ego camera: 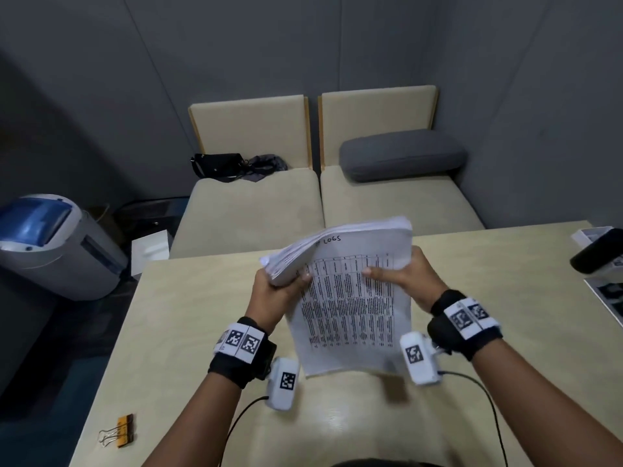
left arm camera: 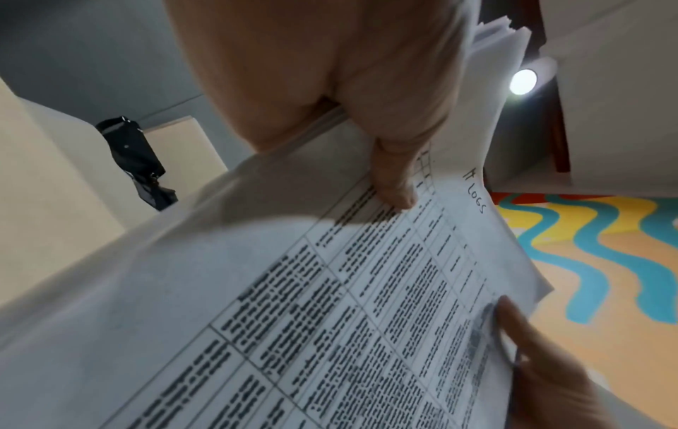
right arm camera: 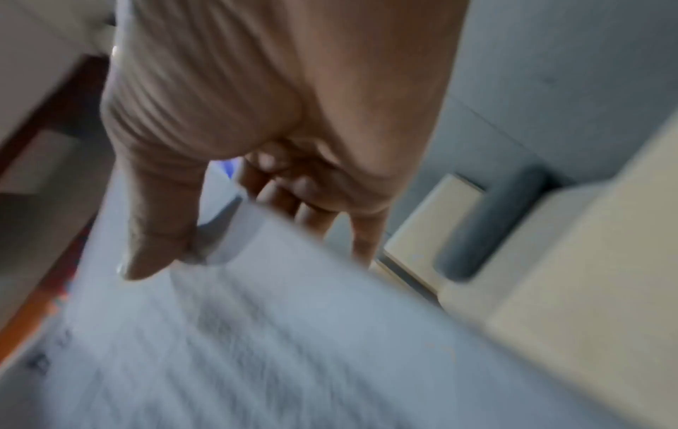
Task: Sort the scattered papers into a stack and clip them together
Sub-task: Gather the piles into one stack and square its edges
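A thick stack of white papers (ego camera: 350,298) is held upright above the beige table (ego camera: 505,365), its top sheet a printed grid with "LOGS" handwritten at the top. My left hand (ego camera: 279,284) grips its upper left corner, where the sheets fan out and bend. On the right edge my right hand (ego camera: 401,274) holds it, thumb on the front. The left wrist view shows the printed sheet (left arm camera: 330,304) with my left thumb (left arm camera: 394,185) pressed on it. The right wrist view is blurred: thumb (right arm camera: 154,232) over the paper (right arm camera: 293,333), fingers behind. A yellow binder clip (ego camera: 119,431) lies at the table's near left corner.
Printed sheets (ego camera: 606,298) and a black object (ego camera: 600,251) lie at the table's right edge. Beyond the table stand beige seats (ego camera: 253,210) with a black bag (ego camera: 219,165) and a grey cushion (ego camera: 403,155). A grey and blue machine (ego camera: 57,244) stands on the floor at left.
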Motion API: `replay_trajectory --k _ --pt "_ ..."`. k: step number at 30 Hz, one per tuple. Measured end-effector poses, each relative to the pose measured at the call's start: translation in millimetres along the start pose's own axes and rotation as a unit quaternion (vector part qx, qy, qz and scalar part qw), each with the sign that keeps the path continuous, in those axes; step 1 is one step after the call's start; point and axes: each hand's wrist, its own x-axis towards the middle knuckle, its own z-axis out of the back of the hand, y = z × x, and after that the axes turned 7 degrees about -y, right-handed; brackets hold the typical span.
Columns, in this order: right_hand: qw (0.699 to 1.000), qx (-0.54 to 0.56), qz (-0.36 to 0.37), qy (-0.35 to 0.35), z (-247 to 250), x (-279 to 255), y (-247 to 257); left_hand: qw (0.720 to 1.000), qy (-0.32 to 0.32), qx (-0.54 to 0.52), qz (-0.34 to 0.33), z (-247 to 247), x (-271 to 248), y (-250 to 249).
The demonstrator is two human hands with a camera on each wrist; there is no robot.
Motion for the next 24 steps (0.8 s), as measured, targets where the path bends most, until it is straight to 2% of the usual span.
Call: replay_trajectory --k 4,6,10,13,17,20,24 --pt "0.993 0.091 0.004 -0.08 -15.1 -12.2 -24.5 1.0 -0.027 -0.001 0.015 -10.9 -5.1 1.5" --pt "0.989 0.114 -0.013 -0.088 -19.7 -17.3 -33.0 0.999 -0.041 0.006 0.007 -13.6 -9.7 6.4" --pt "0.992 0.09 -0.034 -0.078 -26.6 -25.4 -41.7 0.996 -0.09 0.0 0.021 -15.2 -22.1 20.8" --pt "0.993 0.081 -0.019 -0.084 -31.7 -24.9 -36.1 0.988 -0.153 -0.014 -0.014 -15.1 -25.8 16.6" --pt "0.992 0.062 0.005 -0.111 -40.2 -19.0 -31.1 0.979 -0.187 -0.04 -0.076 -20.2 -20.1 2.3" --pt "0.989 0.069 0.008 -0.127 -45.9 -16.6 -30.9 0.972 -0.224 -0.04 -0.066 -25.9 -11.7 0.6" --pt "0.99 0.077 0.0 -0.122 -43.2 -15.6 -31.2 0.959 -0.281 -0.008 -0.017 -27.9 -0.6 -0.3"
